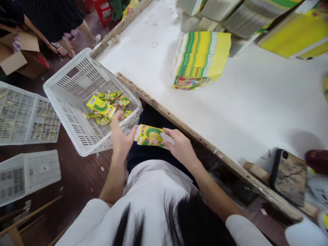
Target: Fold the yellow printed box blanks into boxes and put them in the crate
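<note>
A small yellow and green printed carton (151,135) is held above my lap, its white end flaps turned to the left. My right hand (180,145) pinches its right end between thumb and fingers. At the carton's left end, the thumb of my left hand (121,138) is at the flaps, while the other fingers are spread and slightly blurred. Those fingers reach over the near rim of a white plastic basket (85,80). Inside the basket lie several similar cartons, with a larger yellow box (100,105) on top of them.
On the white table (153,58), a fanned stack of flat cartons (200,61) lies before more bundled stacks (246,17). A phone (289,177) rests near the edge. More baskets (28,116) stand left on the floor. Another person (55,20) is beside a cardboard box (24,54).
</note>
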The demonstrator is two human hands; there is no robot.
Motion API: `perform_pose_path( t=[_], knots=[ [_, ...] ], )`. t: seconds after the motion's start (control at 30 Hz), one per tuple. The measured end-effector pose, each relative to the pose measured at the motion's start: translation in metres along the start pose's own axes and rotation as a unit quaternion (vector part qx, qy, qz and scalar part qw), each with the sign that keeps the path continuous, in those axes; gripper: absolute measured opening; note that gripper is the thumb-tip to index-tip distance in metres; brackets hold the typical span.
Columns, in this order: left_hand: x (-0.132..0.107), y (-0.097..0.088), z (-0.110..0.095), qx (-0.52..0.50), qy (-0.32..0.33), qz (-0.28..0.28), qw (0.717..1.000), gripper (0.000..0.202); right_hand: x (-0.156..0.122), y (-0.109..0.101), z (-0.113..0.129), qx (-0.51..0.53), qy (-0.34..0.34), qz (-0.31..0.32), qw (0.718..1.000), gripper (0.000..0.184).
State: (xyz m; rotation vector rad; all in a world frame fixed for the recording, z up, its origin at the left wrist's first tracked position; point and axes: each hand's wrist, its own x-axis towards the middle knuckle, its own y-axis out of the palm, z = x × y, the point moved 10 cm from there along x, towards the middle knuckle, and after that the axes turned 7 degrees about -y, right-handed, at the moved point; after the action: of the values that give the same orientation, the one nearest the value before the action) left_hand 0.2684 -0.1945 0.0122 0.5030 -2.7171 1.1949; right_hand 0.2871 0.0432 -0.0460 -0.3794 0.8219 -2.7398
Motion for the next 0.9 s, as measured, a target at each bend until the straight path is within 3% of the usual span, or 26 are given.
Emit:
perform_pose_path(
  t=[0.07,0.13,0.27,0.33,0.4,0.5,0.57,0.63,0.73,0.8,0.9],
  knots=[
    [-0.014,0.047,0.001,0.011,0.015,0.155,0.988,0.064,-0.007,0.023,-0.007,-0.071,0.019,0.041,0.996,0.045],
    [-0.029,0.081,0.011,0.045,-0.006,0.248,0.968,0.060,-0.012,0.039,-0.012,-0.103,0.038,0.050,0.993,0.043],
    [-0.033,0.096,0.025,0.088,-0.034,0.272,0.958,0.058,-0.015,0.047,-0.012,-0.083,0.040,0.031,0.995,0.033],
    [-0.028,0.091,0.021,0.088,-0.015,0.265,0.960,0.059,-0.015,0.041,-0.016,-0.056,0.054,0.015,0.997,0.032],
    [-0.022,0.077,0.010,0.057,0.005,0.216,0.975,0.063,-0.015,0.033,-0.023,0.024,0.091,-0.011,0.996,0.034],
    [-0.022,0.054,-0.012,-0.100,0.005,0.118,0.988,0.077,-0.012,0.022,-0.029,0.213,0.137,-0.068,0.965,0.041],
    [-0.029,0.055,-0.022,-0.253,-0.036,0.116,0.960,0.081,-0.006,0.014,-0.020,0.295,0.128,-0.093,0.942,0.048],
    [-0.035,0.068,-0.031,-0.388,-0.104,0.142,0.905,0.069,0.001,0.009,0.000,0.334,0.095,-0.089,0.934,0.050],
    [-0.035,0.074,-0.037,-0.507,-0.188,0.114,0.833,0.050,0.006,0.014,0.038,0.358,0.040,-0.026,0.933,0.045],
    [-0.029,0.067,-0.037,-0.541,-0.212,0.063,0.812,0.051,0.005,0.022,0.059,0.353,0.016,0.019,0.935,0.043],
    [-0.023,0.059,-0.039,-0.550,-0.211,0.034,0.808,0.061,0.002,0.029,0.069,0.321,0.011,0.035,0.946,0.043]
  ],
)
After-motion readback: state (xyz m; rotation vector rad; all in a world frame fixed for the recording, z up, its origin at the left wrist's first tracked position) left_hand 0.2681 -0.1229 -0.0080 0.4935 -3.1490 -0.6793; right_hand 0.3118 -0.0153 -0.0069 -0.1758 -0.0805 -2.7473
